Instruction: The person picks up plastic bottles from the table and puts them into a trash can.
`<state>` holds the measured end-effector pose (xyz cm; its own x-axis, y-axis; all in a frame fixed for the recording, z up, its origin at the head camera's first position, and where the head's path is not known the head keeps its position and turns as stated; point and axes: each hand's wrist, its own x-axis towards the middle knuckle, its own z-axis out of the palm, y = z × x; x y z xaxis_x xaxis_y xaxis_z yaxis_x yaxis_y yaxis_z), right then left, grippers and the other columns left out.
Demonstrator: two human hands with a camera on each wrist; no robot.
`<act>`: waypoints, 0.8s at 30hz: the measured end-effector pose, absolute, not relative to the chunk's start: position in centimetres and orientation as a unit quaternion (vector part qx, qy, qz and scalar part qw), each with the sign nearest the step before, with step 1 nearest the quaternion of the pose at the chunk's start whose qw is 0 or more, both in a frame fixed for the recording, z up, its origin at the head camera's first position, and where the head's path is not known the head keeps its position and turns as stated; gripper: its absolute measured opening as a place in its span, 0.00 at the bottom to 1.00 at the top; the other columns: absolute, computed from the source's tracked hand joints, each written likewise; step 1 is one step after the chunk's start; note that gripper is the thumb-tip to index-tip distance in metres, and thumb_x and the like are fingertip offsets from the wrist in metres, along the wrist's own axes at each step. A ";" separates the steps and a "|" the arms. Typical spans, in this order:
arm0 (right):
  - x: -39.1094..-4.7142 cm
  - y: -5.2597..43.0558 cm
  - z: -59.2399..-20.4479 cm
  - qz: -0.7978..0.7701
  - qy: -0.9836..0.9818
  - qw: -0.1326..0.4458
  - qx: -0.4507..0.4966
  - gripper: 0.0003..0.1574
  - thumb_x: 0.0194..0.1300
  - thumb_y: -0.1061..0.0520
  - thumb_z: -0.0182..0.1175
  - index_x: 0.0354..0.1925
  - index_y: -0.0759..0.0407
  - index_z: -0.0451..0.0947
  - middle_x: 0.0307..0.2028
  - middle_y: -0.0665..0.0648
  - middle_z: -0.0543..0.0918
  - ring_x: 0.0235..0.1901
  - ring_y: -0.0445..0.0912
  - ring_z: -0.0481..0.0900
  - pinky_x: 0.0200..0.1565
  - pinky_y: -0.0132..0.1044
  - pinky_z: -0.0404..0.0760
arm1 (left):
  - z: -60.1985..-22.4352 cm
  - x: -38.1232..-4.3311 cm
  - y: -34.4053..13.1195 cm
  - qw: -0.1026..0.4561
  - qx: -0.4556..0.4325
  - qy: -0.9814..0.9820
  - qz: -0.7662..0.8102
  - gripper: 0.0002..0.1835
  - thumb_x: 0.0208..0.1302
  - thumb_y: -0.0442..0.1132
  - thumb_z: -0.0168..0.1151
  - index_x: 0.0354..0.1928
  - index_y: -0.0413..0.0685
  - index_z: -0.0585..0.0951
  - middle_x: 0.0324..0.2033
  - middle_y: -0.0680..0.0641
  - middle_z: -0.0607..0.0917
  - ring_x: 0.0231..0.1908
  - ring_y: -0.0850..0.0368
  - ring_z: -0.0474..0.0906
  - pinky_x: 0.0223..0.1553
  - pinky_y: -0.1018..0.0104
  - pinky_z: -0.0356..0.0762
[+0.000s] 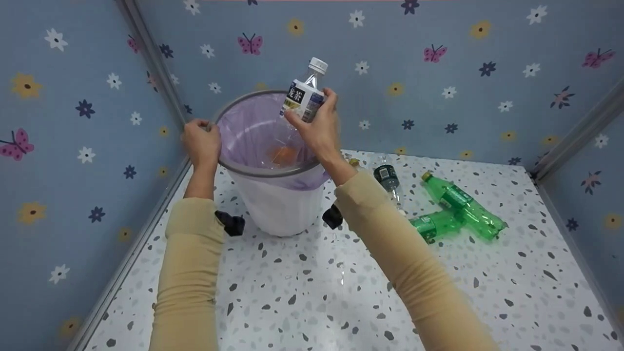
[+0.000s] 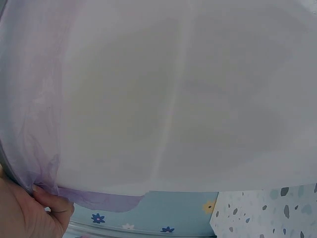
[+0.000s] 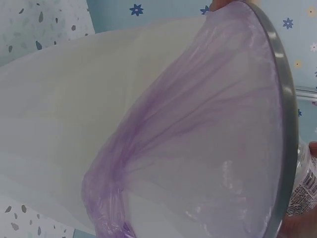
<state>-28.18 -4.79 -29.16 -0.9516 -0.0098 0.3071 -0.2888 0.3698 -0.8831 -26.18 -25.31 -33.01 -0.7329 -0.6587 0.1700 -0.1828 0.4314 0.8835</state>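
A white trash can [image 1: 282, 209] with a grey rim stands on the floor, lined with a purple bag [image 1: 243, 126]. At its left side my left hand [image 1: 202, 144] grips the rim and the liner's edge; the left wrist view shows its fingers pinching the purple plastic [image 2: 47, 171]. Over the can's opening, my right hand [image 1: 319, 126] holds a clear plastic bottle [image 1: 304, 97] with a white cap and a white printed label, tilted cap-up. Inside the can lies something orange [image 1: 283, 155], partly blurred. In the right wrist view the bottle [image 3: 306, 191] shows only partly behind the rim.
Right of the can, two green plastic bottles [image 1: 463, 204] lie touching on the speckled floor [image 1: 302, 292]. A clear bottle with a dark label [image 1: 386, 176] lies nearer the can. Flower-patterned walls [image 1: 380, 58] stand behind and on both sides.
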 end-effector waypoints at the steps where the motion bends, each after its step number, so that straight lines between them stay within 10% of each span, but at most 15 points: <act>1: -28.1 -4.9 -29.2 0.541 -0.827 0.123 0.093 0.51 0.48 0.50 0.67 0.61 0.60 0.48 0.44 0.58 0.73 0.37 0.44 0.73 0.38 0.28 0.70 | -33.0 -26.2 -25.3 0.255 0.262 -0.807 -0.464 0.14 0.63 0.35 0.47 0.45 0.34 0.76 0.44 0.39 0.77 0.40 0.49 0.73 0.42 0.59 0.69; 11: -27.8 -5.2 -29.9 0.486 -0.856 0.102 0.144 0.45 0.53 0.53 0.63 0.60 0.63 0.50 0.50 0.61 0.67 0.49 0.47 0.66 0.49 0.33 0.64 | -33.2 -26.2 -25.3 0.265 0.259 -0.808 -0.457 0.14 0.62 0.35 0.47 0.45 0.34 0.76 0.44 0.39 0.78 0.41 0.48 0.73 0.42 0.59 0.69; 24: -27.3 -4.7 -30.2 0.472 -0.864 0.076 0.156 0.19 0.57 0.56 0.58 0.46 0.61 0.69 0.39 0.57 0.76 0.38 0.45 0.75 0.41 0.28 0.71 | -33.2 -26.1 -25.2 0.270 0.255 -0.803 -0.466 0.13 0.62 0.35 0.48 0.45 0.34 0.76 0.43 0.38 0.78 0.39 0.49 0.73 0.40 0.59 0.70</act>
